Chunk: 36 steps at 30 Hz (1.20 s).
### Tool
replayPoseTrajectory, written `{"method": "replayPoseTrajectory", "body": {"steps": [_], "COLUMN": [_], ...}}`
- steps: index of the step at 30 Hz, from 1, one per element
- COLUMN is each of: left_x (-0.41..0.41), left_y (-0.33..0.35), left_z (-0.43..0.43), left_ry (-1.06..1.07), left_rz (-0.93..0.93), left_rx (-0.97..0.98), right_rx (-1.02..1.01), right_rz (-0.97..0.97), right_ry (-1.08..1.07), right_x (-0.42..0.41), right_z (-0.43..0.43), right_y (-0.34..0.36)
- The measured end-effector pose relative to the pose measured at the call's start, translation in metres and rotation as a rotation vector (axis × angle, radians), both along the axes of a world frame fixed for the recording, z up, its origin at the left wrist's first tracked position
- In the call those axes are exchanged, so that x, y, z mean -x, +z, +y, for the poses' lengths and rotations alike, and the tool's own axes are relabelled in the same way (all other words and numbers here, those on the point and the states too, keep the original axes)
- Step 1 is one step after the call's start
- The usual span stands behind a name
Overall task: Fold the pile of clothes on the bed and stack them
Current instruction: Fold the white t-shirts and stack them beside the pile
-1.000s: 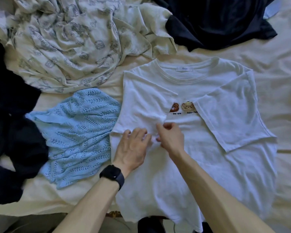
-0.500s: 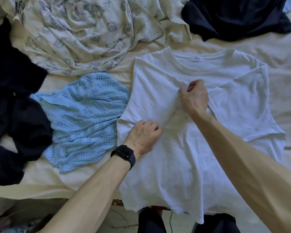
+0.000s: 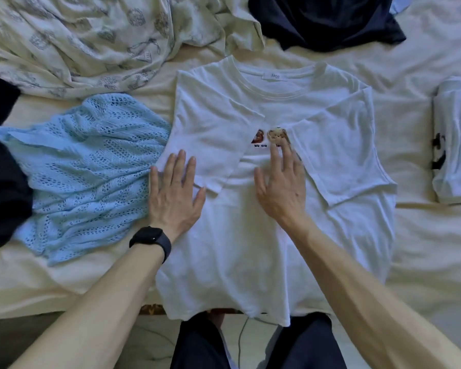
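A white T-shirt (image 3: 250, 249) with a small bear print lies face up on the bed, both sleeves folded in over the chest. My left hand (image 3: 175, 194) lies flat on the shirt's left edge, over the lower corner of the left sleeve. My right hand (image 3: 282, 182) rests flat on the chest just below the print, fingers spread. A light blue knitted garment (image 3: 85, 169) lies crumpled to the left of the shirt. A folded white garment (image 3: 457, 139) with a black print sits at the right edge.
A cream patterned cloth (image 3: 91, 41) is bunched at the top left. A dark navy garment (image 3: 328, 20) lies at the top, and black clothing (image 3: 0, 177) at the far left. The cream bed sheet (image 3: 423, 249) ends at the near edge, where my legs stand.
My right hand let go of the left sleeve's fold and came down flat on the chest. My left hand opened flat on the shirt's left edge. The bear print shows again.
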<state>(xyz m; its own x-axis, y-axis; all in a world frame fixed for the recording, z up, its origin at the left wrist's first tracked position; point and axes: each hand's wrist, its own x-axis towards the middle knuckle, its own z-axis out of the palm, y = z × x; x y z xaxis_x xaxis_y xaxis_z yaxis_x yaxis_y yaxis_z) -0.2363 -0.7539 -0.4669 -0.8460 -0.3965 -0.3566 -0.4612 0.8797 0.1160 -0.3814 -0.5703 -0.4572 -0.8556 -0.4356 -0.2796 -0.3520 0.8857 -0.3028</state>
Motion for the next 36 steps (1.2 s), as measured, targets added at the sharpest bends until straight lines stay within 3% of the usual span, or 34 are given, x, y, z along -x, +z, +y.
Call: {"method": "replayPoseTrajectory", "body": {"steps": [5, 9, 11, 15, 19, 22, 26, 29, 33, 36], "left_x": [-0.097, -0.152, -0.17, -0.194, -0.218, -0.231, -0.26, -0.273, -0.268, -0.276], "left_y": [0.026, 0.042, 0.044, 0.026, 0.01, 0.019, 0.05, 0.065, 0.06, 0.046], "left_z": [0.073, 0.124, 0.14, 0.155, 0.152, 0.148, 0.143, 0.137, 0.138, 0.136], "left_ry": [0.246, 0.715, 0.904, 1.117, 1.102, 1.068, 1.096, 1.117, 1.329, 1.376], "left_rz": [0.058, 0.113, 0.064, -0.031, -0.036, 0.048, 0.134, 0.149, 0.173, 0.158], "left_rx": [-0.125, -0.176, -0.261, -0.464, -0.487, -0.511, -0.483, -0.462, -0.85, -0.937], "right_rx": [-0.055, -0.082, -0.087, 0.042, 0.138, 0.172, 0.246, 0.287, 0.401, 0.45], "right_rz": [-0.118, -0.213, -0.272, -0.368, -0.425, -0.361, -0.165, -0.184, -0.348, -0.501], "right_ry": [-0.411, -0.856, -0.971, -0.946, -0.785, -0.711, -0.844, -0.878, -0.941, -0.969], "right_x": [-0.07, -0.112, -0.118, -0.116, -0.119, -0.123, -0.126, -0.132, -0.146, -0.155], "right_z": [0.149, 0.244, 0.28, 0.317, 0.346, 0.367, 0.399, 0.402, 0.391, 0.397], "right_y": [0.04, 0.048, 0.044, 0.026, 0.012, 0.015, 0.03, 0.035, 0.016, -0.005]}}
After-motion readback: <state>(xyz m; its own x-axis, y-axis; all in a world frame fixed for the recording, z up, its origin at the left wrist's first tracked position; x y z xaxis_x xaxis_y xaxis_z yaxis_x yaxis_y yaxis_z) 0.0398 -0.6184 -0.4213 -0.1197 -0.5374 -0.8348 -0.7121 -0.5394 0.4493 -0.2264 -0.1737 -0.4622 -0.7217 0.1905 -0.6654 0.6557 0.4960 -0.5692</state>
